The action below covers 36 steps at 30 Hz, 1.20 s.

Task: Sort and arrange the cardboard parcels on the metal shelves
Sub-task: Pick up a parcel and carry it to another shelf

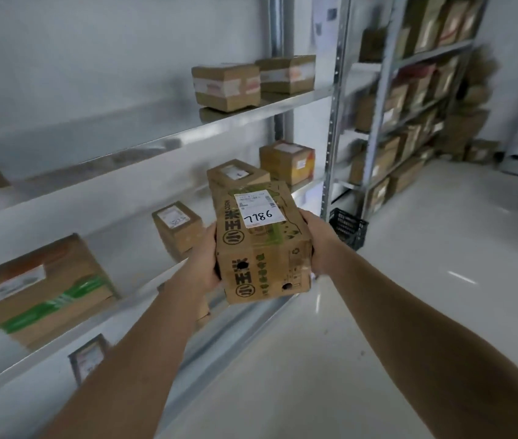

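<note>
1. Holding the long parcel (259, 239) marked 7786 between my left hand (205, 261) and right hand (317, 245), fingers curled round its sides, I have it in the air just off the middle shelf's (143, 213) front edge.
2. My hands only squeeze its sides; it could slip, or knock the box (237, 174) behind.
3. I count two boxes on the upper shelf (235, 117), five on the middle; the far rack (409, 122) is too blurred to count.
</note>
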Each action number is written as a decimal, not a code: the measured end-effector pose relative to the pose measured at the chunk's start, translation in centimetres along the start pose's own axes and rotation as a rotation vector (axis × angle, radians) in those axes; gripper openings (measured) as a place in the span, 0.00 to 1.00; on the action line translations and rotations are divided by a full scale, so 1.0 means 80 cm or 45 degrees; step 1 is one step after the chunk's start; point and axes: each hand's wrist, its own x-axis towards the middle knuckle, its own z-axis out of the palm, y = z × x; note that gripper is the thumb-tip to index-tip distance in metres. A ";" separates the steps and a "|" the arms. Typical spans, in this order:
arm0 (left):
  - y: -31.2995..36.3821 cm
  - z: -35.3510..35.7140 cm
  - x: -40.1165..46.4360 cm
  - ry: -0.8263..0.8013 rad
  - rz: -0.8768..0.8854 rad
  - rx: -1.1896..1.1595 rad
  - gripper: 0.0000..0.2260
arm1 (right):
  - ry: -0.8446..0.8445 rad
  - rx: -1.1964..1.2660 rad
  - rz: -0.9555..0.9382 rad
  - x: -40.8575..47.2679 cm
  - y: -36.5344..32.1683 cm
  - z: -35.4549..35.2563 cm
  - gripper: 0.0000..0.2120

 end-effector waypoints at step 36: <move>-0.003 0.752 0.813 -0.199 -0.147 0.121 0.17 | 0.209 0.103 -0.026 0.751 -0.461 -0.583 0.13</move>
